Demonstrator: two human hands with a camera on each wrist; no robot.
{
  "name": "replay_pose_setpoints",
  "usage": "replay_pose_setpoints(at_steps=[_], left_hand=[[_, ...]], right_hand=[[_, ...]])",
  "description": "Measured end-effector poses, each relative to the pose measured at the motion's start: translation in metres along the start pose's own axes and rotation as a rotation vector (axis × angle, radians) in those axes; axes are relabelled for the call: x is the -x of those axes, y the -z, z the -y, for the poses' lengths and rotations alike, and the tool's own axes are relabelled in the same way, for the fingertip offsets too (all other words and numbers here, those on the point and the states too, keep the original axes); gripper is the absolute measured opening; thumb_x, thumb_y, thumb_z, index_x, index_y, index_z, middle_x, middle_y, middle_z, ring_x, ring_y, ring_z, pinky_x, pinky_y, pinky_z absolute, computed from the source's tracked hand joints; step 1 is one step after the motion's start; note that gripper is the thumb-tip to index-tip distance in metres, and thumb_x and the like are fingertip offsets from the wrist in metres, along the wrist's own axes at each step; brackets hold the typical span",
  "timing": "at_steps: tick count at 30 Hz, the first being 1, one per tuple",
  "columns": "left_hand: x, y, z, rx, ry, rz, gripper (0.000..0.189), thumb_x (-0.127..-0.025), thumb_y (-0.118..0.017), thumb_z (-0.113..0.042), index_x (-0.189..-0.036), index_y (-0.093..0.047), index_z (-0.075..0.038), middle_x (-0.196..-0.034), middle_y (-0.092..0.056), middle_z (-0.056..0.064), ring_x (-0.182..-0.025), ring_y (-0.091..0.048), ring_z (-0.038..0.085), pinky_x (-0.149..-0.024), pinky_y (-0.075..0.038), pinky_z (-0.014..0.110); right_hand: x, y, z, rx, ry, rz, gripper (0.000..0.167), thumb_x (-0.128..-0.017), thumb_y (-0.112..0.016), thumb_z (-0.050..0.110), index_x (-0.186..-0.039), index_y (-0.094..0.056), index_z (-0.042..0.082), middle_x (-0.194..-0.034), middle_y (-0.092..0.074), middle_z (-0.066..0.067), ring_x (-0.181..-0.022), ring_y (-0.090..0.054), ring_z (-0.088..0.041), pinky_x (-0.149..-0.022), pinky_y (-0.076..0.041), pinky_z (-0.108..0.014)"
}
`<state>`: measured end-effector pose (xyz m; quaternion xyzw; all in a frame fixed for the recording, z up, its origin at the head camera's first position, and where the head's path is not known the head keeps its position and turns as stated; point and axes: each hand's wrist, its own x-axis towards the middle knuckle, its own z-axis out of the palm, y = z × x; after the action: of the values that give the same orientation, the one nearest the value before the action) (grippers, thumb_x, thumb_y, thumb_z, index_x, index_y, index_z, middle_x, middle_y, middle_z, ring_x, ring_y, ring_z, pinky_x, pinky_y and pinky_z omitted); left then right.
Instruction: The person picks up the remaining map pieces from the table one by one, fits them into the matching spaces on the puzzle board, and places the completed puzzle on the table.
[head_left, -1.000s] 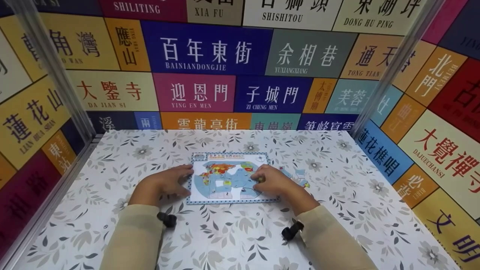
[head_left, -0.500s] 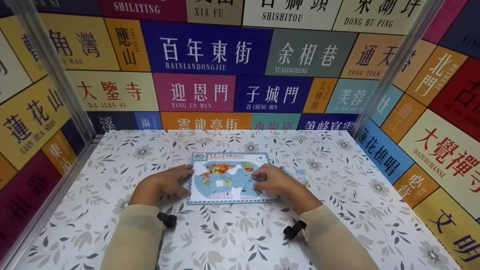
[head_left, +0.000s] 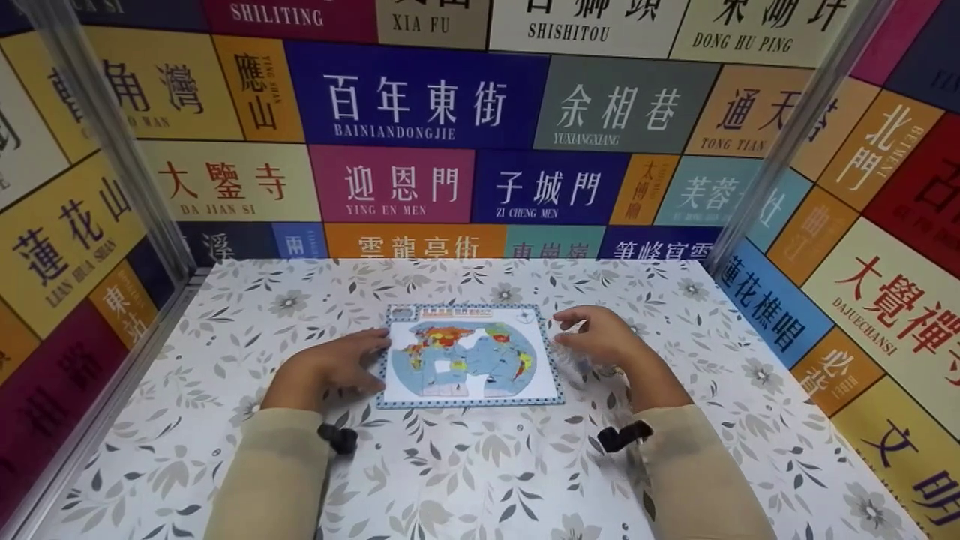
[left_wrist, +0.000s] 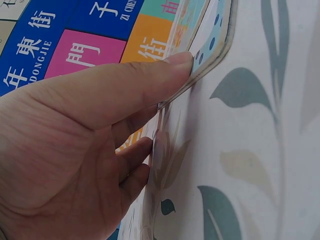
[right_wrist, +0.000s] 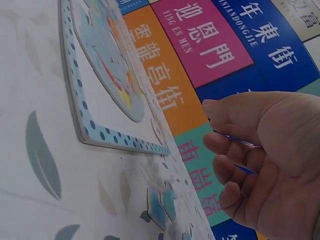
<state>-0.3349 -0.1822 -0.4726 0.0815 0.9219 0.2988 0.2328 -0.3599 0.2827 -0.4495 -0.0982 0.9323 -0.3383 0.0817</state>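
A world-map jigsaw puzzle board (head_left: 555, 394) with a blue dotted border lies flat on the table. White gaps show among its map pieces, at the top middle and the bottom middle. My left hand (head_left: 334, 364) rests against the board's left edge; in the left wrist view the thumb (left_wrist: 175, 67) touches the rim by a corner. To the right of the board, my right hand (head_left: 600, 337) is raised with loosely bent fingers and nothing between them. Blue loose puzzle pieces (right_wrist: 162, 205) lie on the table below it, partly blurred.
The table (head_left: 465, 480) has a white cover printed with grey leaves and flowers. Panels with coloured name signs (head_left: 416, 94) stand behind it and at both sides, joined by clear corner strips. A black band (head_left: 626, 435) sits at each wrist.
My right hand has left the right part of the map and moved right, off the board, uncovering the pieces there. My left hand has stayed at the left edge.
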Motion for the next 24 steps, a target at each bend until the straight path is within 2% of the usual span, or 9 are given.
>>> replay_pose_setpoints(at_steps=[5,9,15,20,24], left_hand=[[-0.001,-0.001,-0.001,-0.005,0.017,-0.003,0.088,-0.089,-0.087,-0.034,-0.165,-0.042,-0.037,-0.181,-0.018,-0.012,-0.171,-0.01,0.032,-0.137,-0.01,0.064],[0.0,0.0,-0.002,-0.011,0.023,-0.005,0.088,-0.089,-0.087,-0.034,-0.164,-0.042,-0.038,-0.181,-0.018,-0.014,-0.171,-0.01,0.031,-0.137,-0.01,0.064],[-0.002,0.0,-0.002,-0.015,0.025,-0.005,0.089,-0.089,-0.087,-0.035,-0.165,-0.042,-0.037,-0.181,-0.018,-0.013,-0.17,-0.01,0.032,-0.137,-0.011,0.064],[-0.003,-0.001,0.0,-0.023,0.016,-0.007,0.088,-0.089,-0.087,-0.034,-0.165,-0.042,-0.035,-0.181,-0.019,-0.013,-0.171,-0.01,0.031,-0.137,-0.012,0.063],[-0.001,-0.001,0.0,-0.009,0.003,-0.009,0.089,-0.088,-0.088,-0.033,-0.165,-0.043,-0.035,-0.181,-0.019,-0.012,-0.17,-0.012,0.033,-0.137,-0.015,0.063]], right_hand=[[0.0,0.006,-0.01,-0.008,-0.004,-0.014,0.052,-0.1,-0.075,0.033,-0.147,-0.065,0.013,-0.139,-0.069,-0.014,-0.105,-0.064,-0.026,-0.079,-0.056,-0.036],[-0.001,0.012,-0.018,-0.017,-0.048,-0.027,0.055,-0.1,-0.075,0.035,-0.149,-0.064,0.014,-0.143,-0.068,-0.014,-0.118,-0.064,-0.031,-0.091,-0.057,-0.04],[0.001,0.027,-0.037,-0.033,-0.091,-0.05,0.056,-0.102,-0.072,0.035,-0.152,-0.061,0.012,-0.149,-0.064,-0.018,-0.13,-0.061,-0.039,-0.101,-0.058,-0.048],[0.004,0.035,-0.048,-0.056,-0.107,-0.05,0.061,-0.102,-0.073,0.033,-0.155,-0.056,0.009,-0.155,-0.059,-0.021,-0.138,-0.057,-0.044,-0.109,-0.055,-0.054],[0.004,0.039,-0.052,-0.046,-0.156,-0.033,0.064,-0.101,-0.074,0.033,-0.158,-0.053,0.01,-0.159,-0.053,-0.022,-0.144,-0.052,-0.046,-0.116,-0.05,-0.059]])
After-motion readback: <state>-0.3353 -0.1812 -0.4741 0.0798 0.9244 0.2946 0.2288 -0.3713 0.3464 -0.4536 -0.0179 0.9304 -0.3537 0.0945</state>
